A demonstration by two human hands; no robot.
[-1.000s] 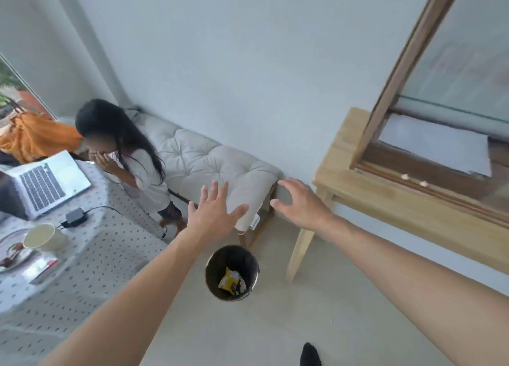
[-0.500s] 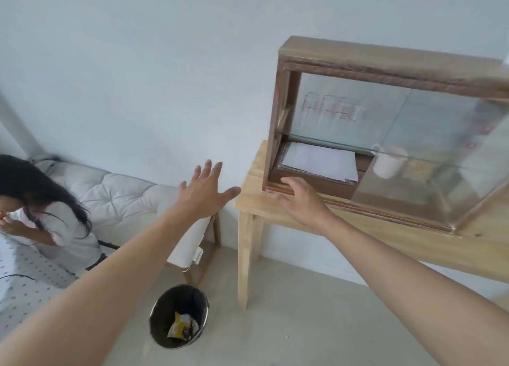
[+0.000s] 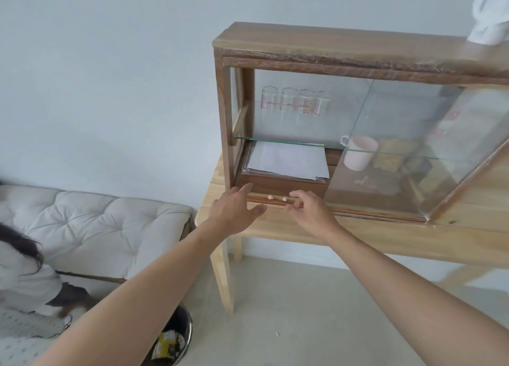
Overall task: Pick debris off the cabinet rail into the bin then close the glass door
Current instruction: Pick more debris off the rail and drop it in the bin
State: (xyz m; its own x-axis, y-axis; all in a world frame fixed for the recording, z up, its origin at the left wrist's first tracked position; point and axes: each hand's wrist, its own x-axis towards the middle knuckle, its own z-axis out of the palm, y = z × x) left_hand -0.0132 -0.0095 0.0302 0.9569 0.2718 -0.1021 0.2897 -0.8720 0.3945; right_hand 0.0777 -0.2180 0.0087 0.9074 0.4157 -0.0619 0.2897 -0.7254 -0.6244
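A wooden cabinet (image 3: 344,46) stands on a light wood table (image 3: 358,233). Its sliding glass door (image 3: 407,145) is slid to the right, so the left half is uncovered. Two small pale bits of debris (image 3: 270,197) lie on the bottom rail (image 3: 358,211), the second bit (image 3: 284,199) just right of the first. My left hand (image 3: 237,210) hovers with fingers spread at the rail's left end. My right hand (image 3: 311,207) is just right of the debris, fingers curled over the rail, holding nothing visible. A black bin (image 3: 179,327) with yellow scraps stands on the floor below.
Inside the cabinet are white paper (image 3: 286,160) on a dark box, three glasses (image 3: 292,101) and a pale mug (image 3: 359,152). A cushioned bench (image 3: 91,222) stands left of the table. A seated person (image 3: 24,272) is at the far left. A white object (image 3: 490,16) rests on top.
The view swung right from the bin up to the cabinet. Both hands moved forward to the bottom rail, either side of the debris.
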